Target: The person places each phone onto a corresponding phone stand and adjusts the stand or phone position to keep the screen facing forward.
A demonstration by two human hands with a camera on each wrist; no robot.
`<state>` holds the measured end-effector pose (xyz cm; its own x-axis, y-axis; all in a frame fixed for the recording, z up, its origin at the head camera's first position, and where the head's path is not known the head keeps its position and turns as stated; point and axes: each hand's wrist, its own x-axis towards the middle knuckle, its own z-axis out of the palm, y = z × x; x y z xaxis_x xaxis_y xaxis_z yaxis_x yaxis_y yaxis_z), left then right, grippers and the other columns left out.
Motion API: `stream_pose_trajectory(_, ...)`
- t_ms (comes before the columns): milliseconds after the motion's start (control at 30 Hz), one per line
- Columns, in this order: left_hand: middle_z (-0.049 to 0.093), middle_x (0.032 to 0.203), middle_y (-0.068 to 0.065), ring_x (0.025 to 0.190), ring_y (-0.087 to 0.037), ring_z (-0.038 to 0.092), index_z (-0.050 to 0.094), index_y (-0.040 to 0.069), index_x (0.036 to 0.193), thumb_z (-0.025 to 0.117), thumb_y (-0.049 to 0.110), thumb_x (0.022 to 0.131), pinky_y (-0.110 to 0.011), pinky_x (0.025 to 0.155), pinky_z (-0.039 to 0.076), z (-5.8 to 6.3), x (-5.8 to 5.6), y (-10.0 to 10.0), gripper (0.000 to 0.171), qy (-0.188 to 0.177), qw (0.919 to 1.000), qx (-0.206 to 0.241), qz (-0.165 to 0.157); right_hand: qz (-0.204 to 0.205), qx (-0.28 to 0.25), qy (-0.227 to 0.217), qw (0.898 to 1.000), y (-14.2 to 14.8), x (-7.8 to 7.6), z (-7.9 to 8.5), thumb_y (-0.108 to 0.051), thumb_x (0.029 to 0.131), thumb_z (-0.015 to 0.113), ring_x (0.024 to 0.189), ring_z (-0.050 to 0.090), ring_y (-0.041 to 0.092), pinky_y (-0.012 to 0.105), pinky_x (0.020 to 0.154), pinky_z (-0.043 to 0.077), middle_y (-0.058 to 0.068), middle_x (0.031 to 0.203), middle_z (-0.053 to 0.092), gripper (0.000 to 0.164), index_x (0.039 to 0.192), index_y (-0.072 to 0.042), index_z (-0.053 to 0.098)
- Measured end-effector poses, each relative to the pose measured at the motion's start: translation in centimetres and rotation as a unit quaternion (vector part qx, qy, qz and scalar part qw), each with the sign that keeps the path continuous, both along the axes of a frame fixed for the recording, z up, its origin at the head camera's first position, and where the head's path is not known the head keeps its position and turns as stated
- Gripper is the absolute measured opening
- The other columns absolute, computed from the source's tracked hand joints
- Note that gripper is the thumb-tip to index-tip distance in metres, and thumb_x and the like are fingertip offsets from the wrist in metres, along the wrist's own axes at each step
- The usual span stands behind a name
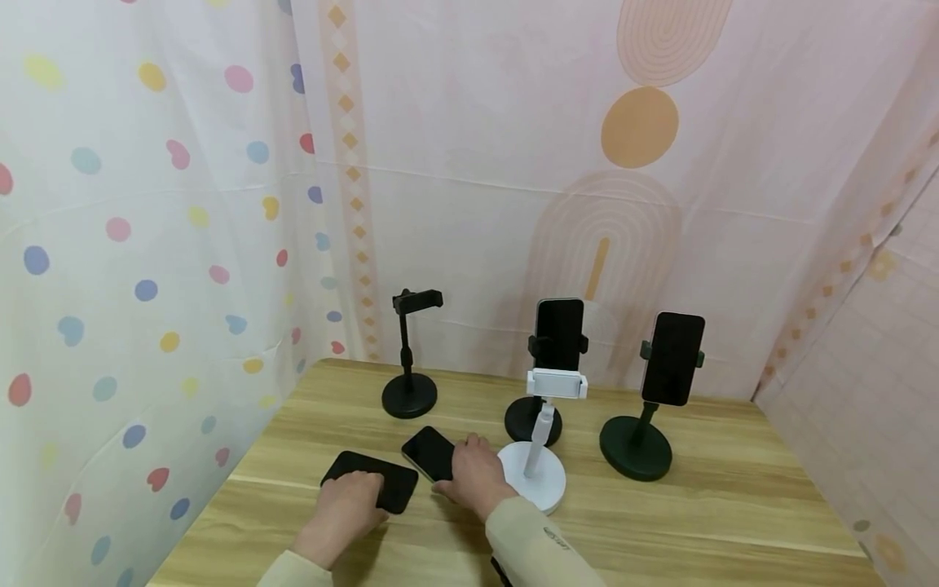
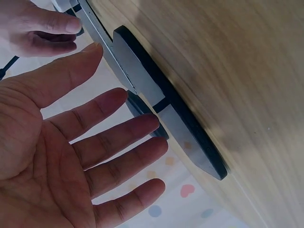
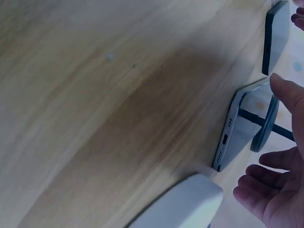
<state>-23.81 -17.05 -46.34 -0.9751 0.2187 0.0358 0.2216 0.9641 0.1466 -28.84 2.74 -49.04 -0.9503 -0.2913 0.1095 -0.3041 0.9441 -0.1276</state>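
on the wooden table (image 1: 704, 522), two phones are lying flat with dark screens facing up, both left of the white stand (image 1: 540, 440). the farther phone (image 1: 399, 485) is pointing one end towards the white stand, its long axis running mostly sideways and slanting slightly towards the person at that end. the closer phone (image 1: 430, 452) is lying diagonally between it and the white stand, its port end pointing towards the person and the white stand's base. the left hand (image 1: 346, 509) is reaching over the farther phone, fingers spreading wide; the right hand (image 1: 477, 473) is reaching beside the closer phone, thumb and fingers standing wide apart. whether either is touching its phone is staying unclear. behind the white stand, a black stand (image 1: 522, 424) is holding a third phone (image 1: 559, 322) upright.
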Motion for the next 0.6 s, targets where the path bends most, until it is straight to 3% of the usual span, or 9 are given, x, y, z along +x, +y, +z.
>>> stream_pose_trajectory(333,0.067,0.082,-0.007,0.077,-0.029,0.064,0.065,0.008,0.081,0.087,0.025,0.072,-0.053,0.067,0.049,-0.1,0.0,0.1,0.029,-0.006,1.0,-0.005,0.003,-0.015,0.001,-0.034,0.999,-0.8,-0.2,-1.5,-0.055,0.077,0.08,0.107,0.058,0.029,0.037,0.09,0.05,0.018,0.111,0.06,0.078,0.121,0.007,0.062)
stream_pose_trajectory(600,0.066,0.08,-0.007,0.076,-0.029,0.064,0.065,0.008,0.081,0.087,0.025,0.073,-0.052,0.065,0.048,-0.4,-0.2,-0.1,0.029,-0.003,1.0,-0.001,-0.005,-0.045,-0.012,-0.049,0.998,-0.9,-0.4,-1.3,-0.054,0.077,0.081,0.103,0.054,0.031,0.038,0.086,0.051,0.019,0.105,0.056,0.075,0.114,0.009,0.064)
